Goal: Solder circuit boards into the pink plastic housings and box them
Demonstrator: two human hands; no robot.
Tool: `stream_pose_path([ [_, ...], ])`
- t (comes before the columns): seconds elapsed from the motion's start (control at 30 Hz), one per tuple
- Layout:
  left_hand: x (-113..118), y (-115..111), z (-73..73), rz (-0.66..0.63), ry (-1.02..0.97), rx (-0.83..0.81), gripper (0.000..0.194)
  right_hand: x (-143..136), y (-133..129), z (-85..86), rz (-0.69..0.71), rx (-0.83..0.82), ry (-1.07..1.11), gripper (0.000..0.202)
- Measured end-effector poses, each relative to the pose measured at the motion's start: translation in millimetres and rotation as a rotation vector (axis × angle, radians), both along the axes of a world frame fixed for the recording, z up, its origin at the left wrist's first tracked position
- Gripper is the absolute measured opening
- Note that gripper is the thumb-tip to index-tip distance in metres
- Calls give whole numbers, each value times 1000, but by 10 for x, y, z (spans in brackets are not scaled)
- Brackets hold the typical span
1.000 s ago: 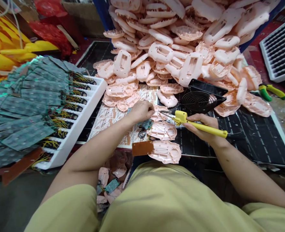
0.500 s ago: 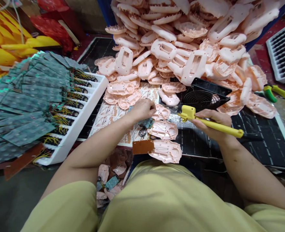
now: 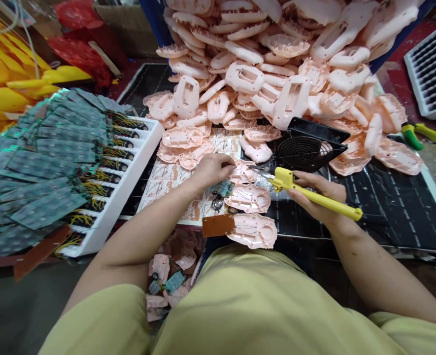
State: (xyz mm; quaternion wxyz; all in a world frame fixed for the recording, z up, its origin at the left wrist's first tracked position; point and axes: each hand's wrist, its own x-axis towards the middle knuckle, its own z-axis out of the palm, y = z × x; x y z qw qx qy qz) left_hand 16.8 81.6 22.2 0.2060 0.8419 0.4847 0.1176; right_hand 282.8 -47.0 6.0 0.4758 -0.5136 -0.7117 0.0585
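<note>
Lower centre of frame: brown board (image 3: 218, 225) overlapping left end of nearest pink shell (image 3: 254, 235). Beyond it, second shell (image 3: 248, 198), long axis across the frame. Just past that, mid-frame, third shell (image 3: 243, 172), axis likewise left to right, between the hands. Left hand (image 3: 215, 168) nearer, curled at its left end; whether that grip pinches anything, cannot tell. Right hand (image 3: 318, 192) clamped round yellow tool (image 3: 284, 178), tip over shell's right end

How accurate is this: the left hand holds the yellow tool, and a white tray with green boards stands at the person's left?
Wrong hand: the head view shows the right hand holding the yellow tool. The white tray is indeed at the left.
</note>
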Motion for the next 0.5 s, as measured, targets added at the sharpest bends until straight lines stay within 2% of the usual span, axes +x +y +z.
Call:
stream_pose_path([
  [0.13, -13, 14, -6, -38, -9, -60, 14, -13, -19, -36, 33, 29, -7, 14],
  [0.3, 51, 17, 44, -79, 131, -66, 11, -66, 4, -25, 96, 71, -38, 14],
  [0.5, 88, 28, 95, -101, 264, -41, 19, -106, 74, -63, 190, 95, -41, 15],
])
